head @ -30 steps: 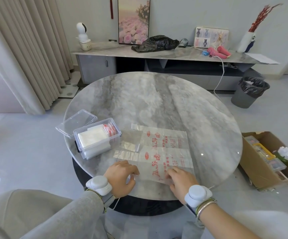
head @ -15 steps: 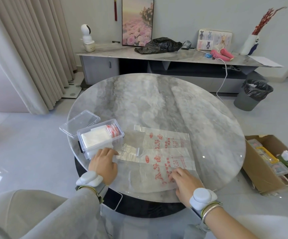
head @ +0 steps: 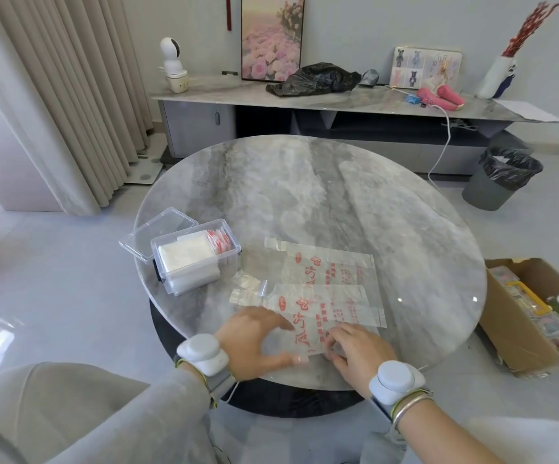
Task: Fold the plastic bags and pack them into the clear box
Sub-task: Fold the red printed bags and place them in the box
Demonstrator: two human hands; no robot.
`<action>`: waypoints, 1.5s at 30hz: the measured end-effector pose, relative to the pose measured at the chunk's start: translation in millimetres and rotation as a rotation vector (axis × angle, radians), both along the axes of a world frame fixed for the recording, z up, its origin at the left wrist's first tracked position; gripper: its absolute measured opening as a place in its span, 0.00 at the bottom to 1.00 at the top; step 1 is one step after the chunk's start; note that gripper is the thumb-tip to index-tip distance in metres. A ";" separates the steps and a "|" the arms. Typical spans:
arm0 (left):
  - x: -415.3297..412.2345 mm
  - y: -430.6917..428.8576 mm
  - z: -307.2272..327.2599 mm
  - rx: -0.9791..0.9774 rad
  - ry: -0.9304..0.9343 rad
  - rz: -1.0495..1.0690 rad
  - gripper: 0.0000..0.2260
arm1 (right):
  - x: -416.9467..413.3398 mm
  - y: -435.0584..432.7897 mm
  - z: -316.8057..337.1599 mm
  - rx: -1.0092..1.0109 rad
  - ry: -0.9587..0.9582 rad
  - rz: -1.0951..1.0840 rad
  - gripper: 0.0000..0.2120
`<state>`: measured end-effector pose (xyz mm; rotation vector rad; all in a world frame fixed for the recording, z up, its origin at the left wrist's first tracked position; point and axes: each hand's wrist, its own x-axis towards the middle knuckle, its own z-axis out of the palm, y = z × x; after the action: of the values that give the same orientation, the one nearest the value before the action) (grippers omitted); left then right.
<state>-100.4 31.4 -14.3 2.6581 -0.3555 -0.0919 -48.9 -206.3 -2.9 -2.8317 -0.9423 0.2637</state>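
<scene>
Two plastic bags [head: 328, 272] flat on tabletop [head: 305, 195]; clear box [head: 197, 262] at 9 o'clock. Left hand [head: 254, 343] grip spread on nearer bag [head: 338, 306], right hand [head: 358, 351] grip pinching its edge.

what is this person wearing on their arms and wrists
The left arm is in a loose grey sleeve. Behind the left hand sits a rounded white left wrist device on a grey strap, with a thin white cable hanging from it. Behind the right hand is a matching right wrist device. The right forearm has no sleeve and wears thin silver bangles.
</scene>
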 end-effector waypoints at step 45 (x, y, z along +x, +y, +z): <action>-11.6 -11.4 -44.2 0.269 -0.337 -0.283 0.24 | 40.0 -48.4 -34.7 0.506 0.256 -0.823 0.07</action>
<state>-112.0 20.0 -58.5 2.8682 -0.8846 0.2404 -8.8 -254.8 -37.6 -2.3724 0.2160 0.2258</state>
